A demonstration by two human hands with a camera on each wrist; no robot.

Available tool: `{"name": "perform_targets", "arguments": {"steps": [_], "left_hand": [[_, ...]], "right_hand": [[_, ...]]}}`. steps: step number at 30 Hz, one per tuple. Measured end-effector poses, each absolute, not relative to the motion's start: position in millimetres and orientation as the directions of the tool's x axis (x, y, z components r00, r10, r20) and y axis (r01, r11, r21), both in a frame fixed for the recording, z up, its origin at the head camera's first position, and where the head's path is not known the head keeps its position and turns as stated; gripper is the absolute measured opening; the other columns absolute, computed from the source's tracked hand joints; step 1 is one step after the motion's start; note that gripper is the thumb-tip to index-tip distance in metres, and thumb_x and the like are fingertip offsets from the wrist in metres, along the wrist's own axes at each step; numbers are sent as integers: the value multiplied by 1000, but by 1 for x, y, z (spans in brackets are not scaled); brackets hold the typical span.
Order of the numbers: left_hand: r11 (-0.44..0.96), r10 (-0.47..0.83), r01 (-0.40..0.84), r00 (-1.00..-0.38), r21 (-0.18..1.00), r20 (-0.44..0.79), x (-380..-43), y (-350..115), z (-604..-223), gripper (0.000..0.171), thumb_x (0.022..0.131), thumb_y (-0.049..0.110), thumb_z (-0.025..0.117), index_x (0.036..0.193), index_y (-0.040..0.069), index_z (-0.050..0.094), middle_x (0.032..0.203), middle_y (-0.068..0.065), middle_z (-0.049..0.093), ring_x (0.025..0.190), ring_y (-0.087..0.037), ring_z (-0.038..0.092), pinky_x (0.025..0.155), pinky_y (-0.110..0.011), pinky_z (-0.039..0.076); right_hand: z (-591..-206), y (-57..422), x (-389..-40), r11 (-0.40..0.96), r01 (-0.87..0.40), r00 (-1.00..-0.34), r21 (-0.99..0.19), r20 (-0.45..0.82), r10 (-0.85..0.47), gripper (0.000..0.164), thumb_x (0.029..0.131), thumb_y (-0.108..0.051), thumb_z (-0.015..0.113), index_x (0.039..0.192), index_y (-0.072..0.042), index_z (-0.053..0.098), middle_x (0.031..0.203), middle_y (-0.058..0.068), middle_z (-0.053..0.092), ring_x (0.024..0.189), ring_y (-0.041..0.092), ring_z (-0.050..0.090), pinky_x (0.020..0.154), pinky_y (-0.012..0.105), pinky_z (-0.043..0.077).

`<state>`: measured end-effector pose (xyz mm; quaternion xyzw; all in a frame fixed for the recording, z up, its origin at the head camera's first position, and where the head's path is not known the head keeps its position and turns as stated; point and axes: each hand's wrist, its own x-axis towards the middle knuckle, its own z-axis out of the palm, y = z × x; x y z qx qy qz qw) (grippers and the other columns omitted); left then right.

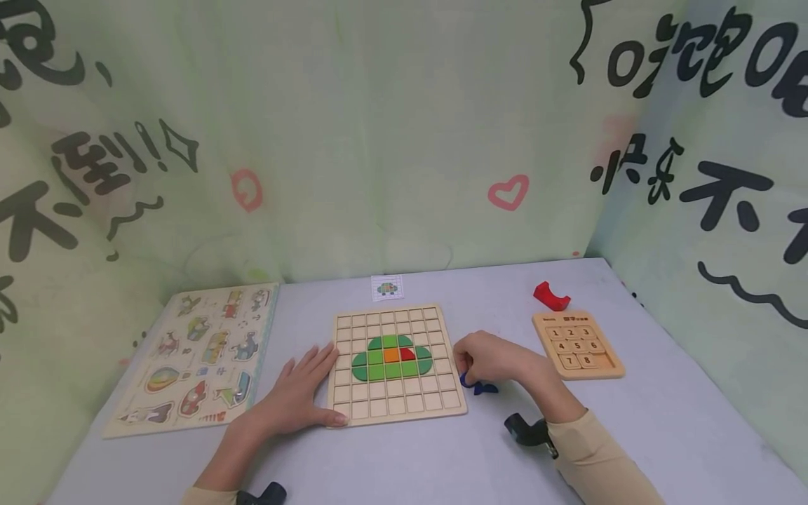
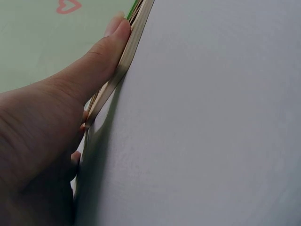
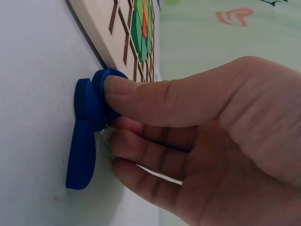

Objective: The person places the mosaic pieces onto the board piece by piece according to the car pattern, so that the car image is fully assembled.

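A wooden grid board (image 1: 404, 412) lies on the table, bearing a rounded pattern of green tiles (image 1: 375, 372) around an orange square (image 1: 391, 355) and a red tile (image 1: 407, 353). My left hand (image 1: 297, 394) rests at its left side, fingers spread along the edge and the thumb (image 2: 96, 61) against the near corner. Just off the board's right edge, my right hand (image 1: 489, 358) pinches a blue curved piece (image 3: 99, 87) between thumb and fingers. More blue pieces (image 3: 81, 150) lie right beside it on the table, partly overlapped in the right wrist view.
Behind the board lies a small pattern card (image 1: 387, 287). A large picture puzzle board (image 1: 189, 351) occupies the left. To the right are a wooden number puzzle (image 1: 577, 345) and a red arched piece (image 1: 552, 297). Printed curtains (image 1: 379, 140) border the table.
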<state>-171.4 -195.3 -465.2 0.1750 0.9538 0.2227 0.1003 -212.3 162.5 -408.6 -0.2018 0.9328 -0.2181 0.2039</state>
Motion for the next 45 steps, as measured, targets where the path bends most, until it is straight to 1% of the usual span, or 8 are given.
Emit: {"name": "perform_targets", "arguments": {"steps": [8,13,20,24,28,35,40,45], "left_hand": [[839,380,293,-919,459,-107,-171,-197,-467,125,65,77,72,160,16,21,168,-2,16,156,-35,9,122,-67,5],[835,383,297,-918,463,-102,-171,-197,-465,125,64,77,73,160,15,22,168,-3,17,156,-36,10,121,-68,5],[834,387,305,-917,459,-95,-171,-196,-464,125,64,77,73,159,14,22,168,-4,18,156,-36,11,121,-68,7],[834,391,310,-916,457,-92,-171,-197,-465,125,64,78,72,159,14,23,168,-4,18,156,-36,11,121,-68,8],[835,393,314,-915,452,-91,-172,-197,-466,125,64,78,72,159,14,23,168,-3,18,156,-36,11,121,-68,8],[835,391,310,-915,455,-94,-172,-197,-466,125,64,78,71,159,15,22,168,-3,18,156,-36,11,121,-68,8],[833,391,310,-916,459,-91,-172,-197,-466,125,64,79,71,159,15,22,168,-2,18,155,-37,12,121,-68,7],[828,396,316,-914,462,-84,-172,-198,-467,125,64,79,71,159,14,23,168,-3,18,155,-37,12,121,-68,8]], "right_hand": [[-406,162,-212,826,-287,-839,-486,-288,-461,18,81,4,68,71,-12,65,65,-2,54,61,13,50,55,25,40],[-402,158,-209,822,-289,-856,-491,-252,-451,18,81,2,67,71,-13,62,65,-2,52,61,12,49,54,25,39],[-409,144,-207,753,-354,-836,-555,-174,-521,19,81,0,65,73,-15,59,64,-5,49,63,11,49,53,23,38],[-416,132,-203,730,-388,-823,-562,-145,-549,19,81,-1,64,73,-17,59,64,-7,48,64,10,48,53,23,38],[-418,122,-198,724,-416,-819,-550,-118,-561,19,82,-2,66,74,-18,60,65,-7,50,64,9,48,53,22,38],[-421,111,-194,684,-478,-804,-552,-39,-594,16,86,-7,72,76,-16,64,67,-7,54,66,9,49,57,21,43],[-427,106,-193,675,-504,-805,-539,8,-594,13,87,-8,71,79,-18,67,70,-10,56,66,6,49,58,19,44],[-429,102,-191,681,-526,-809,-509,53,-585,13,86,-8,71,80,-18,66,73,-10,56,68,7,49,58,19,43]]}}
